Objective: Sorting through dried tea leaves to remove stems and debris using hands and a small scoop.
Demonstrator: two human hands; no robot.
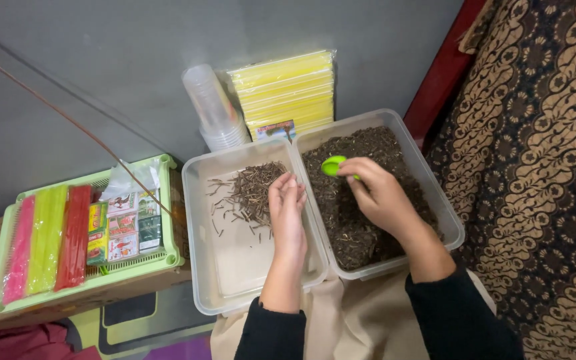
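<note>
Two clear plastic tubs sit side by side. The left tub (203, 253) holds a small pile of thin dark twigs (256, 190). The right tub (451, 223) is filled with dark loose dried leaf matter (361, 233). My left hand (288, 213) hovers over the left tub, fingers bunched together and pointing down at the twig pile; whether it pinches any twigs is hidden. My right hand (378, 193) is over the right tub and grips a small bright green scoop (332, 165) at the surface of the dark matter.
A stack of clear plastic cups (213, 110) and a pack of yellow straws (287, 90) lean on the grey wall behind the tubs. A light green tray (85, 283) at left holds coloured straw packs and small boxes. Patterned brown fabric (541, 167) lies to the right.
</note>
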